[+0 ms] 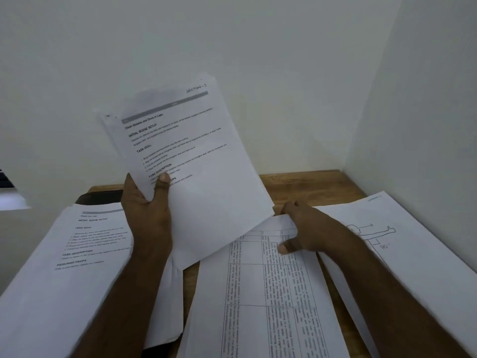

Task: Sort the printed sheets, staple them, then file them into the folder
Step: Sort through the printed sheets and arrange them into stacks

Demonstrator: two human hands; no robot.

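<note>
left hand [147, 210] pinching lifted sheet stack [191, 161] w/ thumb, right hand [304, 233] gripping far edge of table-printed sheet [260, 293], centre of desk [309, 187]

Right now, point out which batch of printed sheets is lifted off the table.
The "Section-1" sheets, gripped by the left hand. The text pile, the table-grid pile under the right hand and the drawing pile lie on the desk.

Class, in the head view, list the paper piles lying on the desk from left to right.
Text sheets pile → table-printed sheet under the right hand → stick-figure drawing sheets.
</note>
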